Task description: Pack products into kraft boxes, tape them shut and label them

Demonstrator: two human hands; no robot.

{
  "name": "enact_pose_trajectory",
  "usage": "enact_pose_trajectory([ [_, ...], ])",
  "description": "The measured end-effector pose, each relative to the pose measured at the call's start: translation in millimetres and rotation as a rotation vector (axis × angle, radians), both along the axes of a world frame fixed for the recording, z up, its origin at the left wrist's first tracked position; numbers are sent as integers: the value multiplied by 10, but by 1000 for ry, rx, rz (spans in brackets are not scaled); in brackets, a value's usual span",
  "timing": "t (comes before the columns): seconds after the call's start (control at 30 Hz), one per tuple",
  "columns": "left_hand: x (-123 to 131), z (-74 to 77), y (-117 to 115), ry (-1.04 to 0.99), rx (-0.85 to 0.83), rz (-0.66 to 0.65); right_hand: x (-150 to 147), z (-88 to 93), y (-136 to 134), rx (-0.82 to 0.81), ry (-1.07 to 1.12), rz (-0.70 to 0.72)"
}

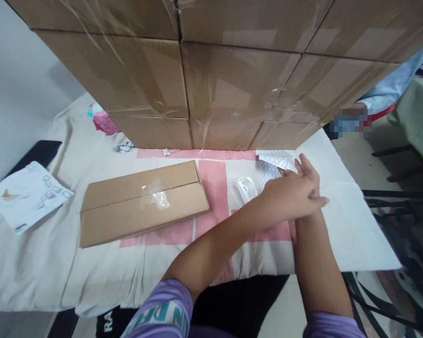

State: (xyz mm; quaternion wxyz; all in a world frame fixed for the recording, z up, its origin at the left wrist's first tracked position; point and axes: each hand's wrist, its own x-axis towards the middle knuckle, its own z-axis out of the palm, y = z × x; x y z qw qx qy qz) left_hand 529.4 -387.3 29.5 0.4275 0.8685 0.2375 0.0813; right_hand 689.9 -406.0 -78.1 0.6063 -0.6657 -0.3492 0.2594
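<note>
My left hand (291, 190) reaches across and over my right wrist, its fingers apart with one pointing to the right. Mostly hidden behind it, my right hand (306, 165) has its fingertips at a white sheet printed with grey rounded squares (270, 172). The sheet's upper part is lifted and curled against those fingers; the exact grip is partly covered. Just left of the hands lies a white, curved object with a small dark mark (246, 188). A flat cardboard box (144, 202), closed with clear tape, lies further left on the cloth.
Stacked cardboard boxes (239, 80) under clear film fill the back. A white board (352, 216) juts out at right. On the cloth (102, 281) are a printed sheet (31, 195), a dark flat object (38, 150) and pink wrapping (105, 123). A person's blue sleeve (395, 87) shows at right.
</note>
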Motion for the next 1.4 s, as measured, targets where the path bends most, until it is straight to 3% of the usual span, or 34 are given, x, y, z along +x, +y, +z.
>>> enact_pose_trajectory([
  [0.1,-89,-35,125,-48,27,186,-31,58,18,-15,92,-57],
  [0.27,-201,-159,311,-22,144,341,-169,165,74,-74,-31,-30],
  [0.47,-232,-335,407,-49,305,335,-402,296,-2,-69,-243,46],
  [0.63,-205,-379,449,-46,342,357,-531,333,-12,-4,-148,-35],
  [0.9,-245,-365,478,-3,397,349,-540,297,62,122,247,23],
  [1.4,-265,-361,516,1,446,311,-538,284,68,168,183,29],
])
